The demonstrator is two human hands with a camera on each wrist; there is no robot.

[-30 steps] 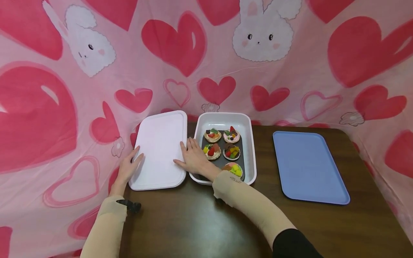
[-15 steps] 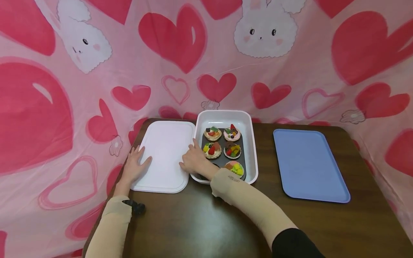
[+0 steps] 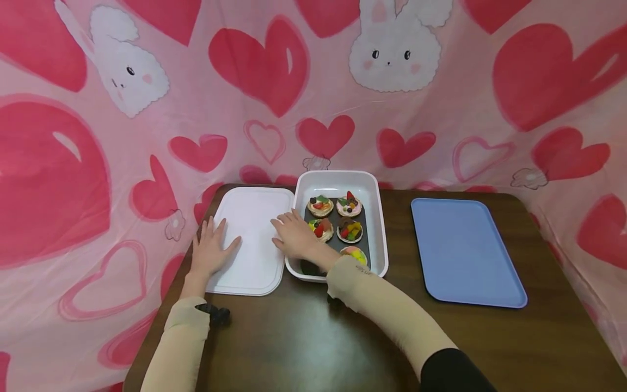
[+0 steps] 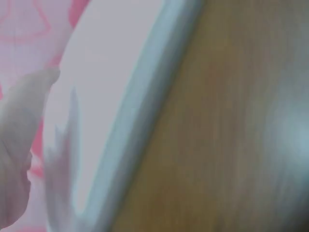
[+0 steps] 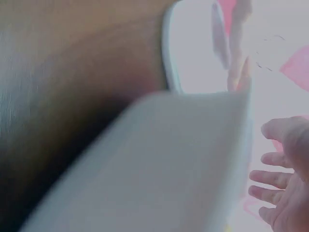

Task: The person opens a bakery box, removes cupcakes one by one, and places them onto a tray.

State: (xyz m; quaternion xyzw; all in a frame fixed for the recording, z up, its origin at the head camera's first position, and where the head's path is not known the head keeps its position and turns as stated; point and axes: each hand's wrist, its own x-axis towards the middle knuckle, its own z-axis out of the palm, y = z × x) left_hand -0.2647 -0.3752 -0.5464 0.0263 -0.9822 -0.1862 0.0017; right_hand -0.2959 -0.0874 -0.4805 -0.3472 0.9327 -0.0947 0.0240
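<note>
A flat white rectangular lid (image 3: 254, 234) lies on the table's left side, beside a deep white container (image 3: 383, 239). Several fruit-topped tarts (image 3: 349, 231) sit on a dark board (image 3: 335, 247) inside the container. My left hand (image 3: 208, 253), fingers spread, is over the lid's left edge; whether it presses there I cannot tell. Its thumb (image 4: 29, 104) shows beside the white surface in the left wrist view. My right hand (image 3: 296, 237) reaches across the container's left rim toward the lid, holding nothing. Its fingers (image 5: 270, 179) look extended and apart in the right wrist view.
A shallow blue tray (image 3: 467, 253) lies on the right side of the dark wooden table (image 3: 313, 332). Behind and at the left hangs a pink cloth (image 3: 274, 147) with hearts and rabbits, close to the table's back edge.
The lid came down from a raised position to lie flat. My left hand shifted right over it. My right hand's fingers, curled at the rim half a second ago, have straightened.
</note>
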